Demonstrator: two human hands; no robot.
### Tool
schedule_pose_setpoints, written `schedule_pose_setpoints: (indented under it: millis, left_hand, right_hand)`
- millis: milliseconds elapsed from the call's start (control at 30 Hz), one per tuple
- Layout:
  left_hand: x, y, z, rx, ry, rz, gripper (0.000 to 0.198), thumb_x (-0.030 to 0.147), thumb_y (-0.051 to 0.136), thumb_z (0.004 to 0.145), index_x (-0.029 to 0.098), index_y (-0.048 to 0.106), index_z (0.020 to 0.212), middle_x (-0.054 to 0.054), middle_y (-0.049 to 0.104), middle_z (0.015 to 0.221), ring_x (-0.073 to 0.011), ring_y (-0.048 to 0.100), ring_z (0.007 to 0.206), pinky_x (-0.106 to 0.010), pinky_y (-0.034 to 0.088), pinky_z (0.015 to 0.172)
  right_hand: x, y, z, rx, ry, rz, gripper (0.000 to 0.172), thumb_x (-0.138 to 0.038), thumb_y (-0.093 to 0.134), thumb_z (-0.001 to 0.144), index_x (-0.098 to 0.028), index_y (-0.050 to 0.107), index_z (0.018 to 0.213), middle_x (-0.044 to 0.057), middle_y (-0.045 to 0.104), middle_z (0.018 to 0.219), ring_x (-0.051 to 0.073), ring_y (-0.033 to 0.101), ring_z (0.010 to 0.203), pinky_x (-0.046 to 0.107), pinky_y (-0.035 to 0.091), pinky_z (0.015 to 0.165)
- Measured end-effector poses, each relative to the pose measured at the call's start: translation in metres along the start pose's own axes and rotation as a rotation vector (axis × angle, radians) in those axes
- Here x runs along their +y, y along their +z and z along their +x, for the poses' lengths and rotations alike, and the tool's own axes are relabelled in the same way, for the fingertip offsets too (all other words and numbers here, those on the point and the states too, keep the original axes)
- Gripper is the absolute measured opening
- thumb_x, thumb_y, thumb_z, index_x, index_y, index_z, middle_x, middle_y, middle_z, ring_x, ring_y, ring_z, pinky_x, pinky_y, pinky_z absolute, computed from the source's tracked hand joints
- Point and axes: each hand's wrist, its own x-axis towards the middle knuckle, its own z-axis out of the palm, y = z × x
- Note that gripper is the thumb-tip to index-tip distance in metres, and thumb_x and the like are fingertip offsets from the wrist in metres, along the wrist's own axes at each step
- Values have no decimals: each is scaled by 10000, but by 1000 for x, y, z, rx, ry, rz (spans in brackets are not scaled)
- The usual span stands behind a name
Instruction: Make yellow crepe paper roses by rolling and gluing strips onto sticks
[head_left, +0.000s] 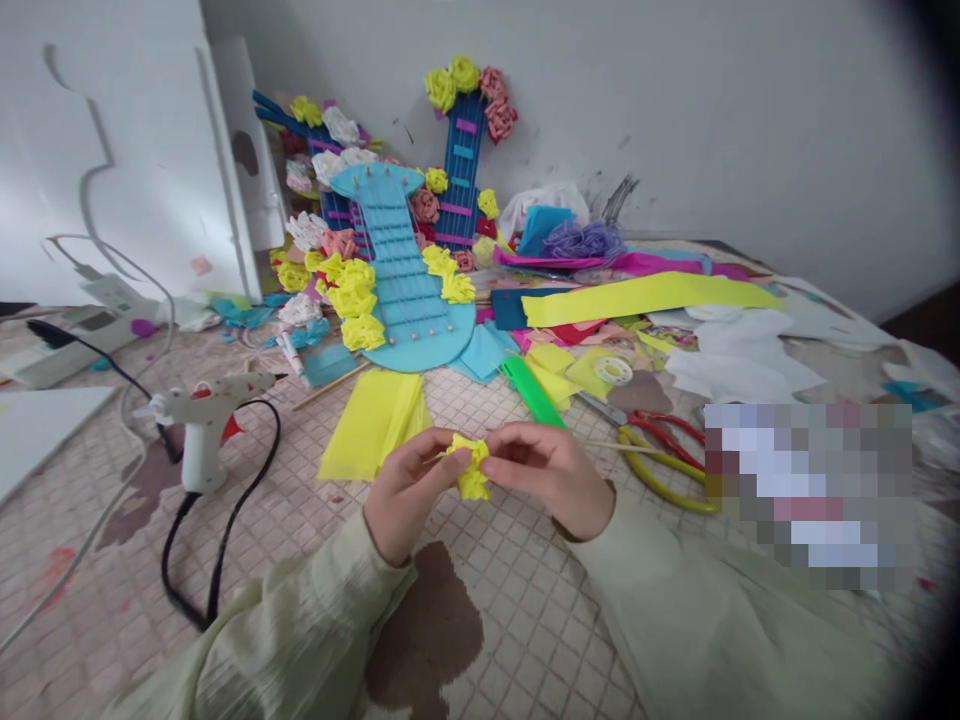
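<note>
My left hand (409,490) and my right hand (551,470) meet above the tiled floor, both pinching a small yellow paper flower (472,468) between their fingertips. A thin wooden stick (622,447) runs out to the right from under my right hand. Just behind the flower lies a folded stack of yellow paper strips (371,425). A green strip (532,390) lies past my right hand. Both sleeves are pale green.
A white glue gun (206,420) with a black cord stands at the left. Blue guitar-shaped pieces (401,270) with paper flowers lean on the wall. Red and yellow scissors (660,450), coloured paper sheets (645,295) and a tape roll (613,371) lie at the right.
</note>
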Motion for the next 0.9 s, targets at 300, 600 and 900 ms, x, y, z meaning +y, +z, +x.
schedule_pose_setpoints:
  millis: [300,600,900]
  left_hand:
    - [3,0,-1,17,82,144,218,317,663,651,139,573,741,12,544,656,-90,492,586,-211,406,538]
    - [-1,0,0,92,76,116,210,329,624,677,153,534,748,36,514,620,-67,452,512,-195,386,490]
    - [11,3,-2,18,189,279,155,244,642,658,141,594,762,-16,584,700,-113,531,630,-205,427,544]
  right_hand:
    - [2,3,-1,8,-52,-42,158,-206,717,576,-153,616,685,-14,601,655,83,547,607,215,471,573]
    - [6,4,-3,45,-152,-93,94,-196,676,623,-160,609,679,-12,597,650,84,554,614,213,475,583]
    - [5,5,-4,34,-108,-133,157,-269,686,616,-158,591,672,-1,582,647,99,543,611,241,472,584]
